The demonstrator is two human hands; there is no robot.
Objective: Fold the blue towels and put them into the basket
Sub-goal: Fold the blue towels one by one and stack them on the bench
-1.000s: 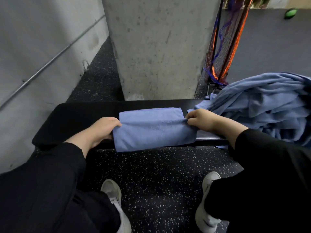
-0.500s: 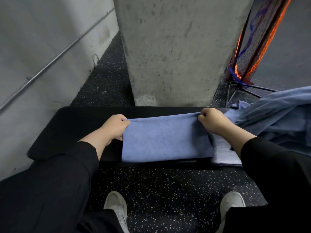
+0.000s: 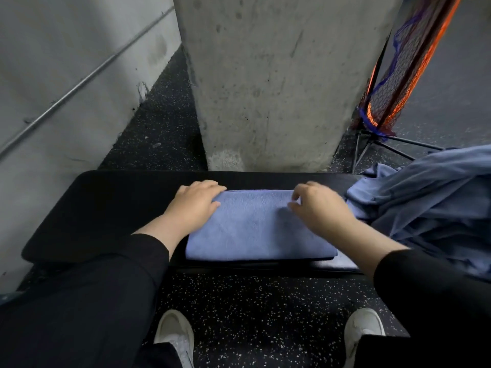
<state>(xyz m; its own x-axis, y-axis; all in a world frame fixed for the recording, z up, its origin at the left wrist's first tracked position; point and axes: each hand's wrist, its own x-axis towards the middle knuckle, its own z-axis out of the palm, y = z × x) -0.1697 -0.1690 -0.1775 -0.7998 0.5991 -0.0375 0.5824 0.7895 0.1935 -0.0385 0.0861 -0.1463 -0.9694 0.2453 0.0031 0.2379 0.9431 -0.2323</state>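
Half second earlier both hands pinched far corners of folded towel, drawing it across black bench; grips since released
Left hand lay flat on towel's left end, fingers straight, slightly spread, pressing
Right hand hovered over right end, fingers loosely curled, tips touching or just above cloth – could not tell; held nothing
Towel lay as flat rectangle at bench middle, near edge at bench front
Pile of unfolded blue towels touching on right
Judgement: fold placed, smoothing under way; basket not in view
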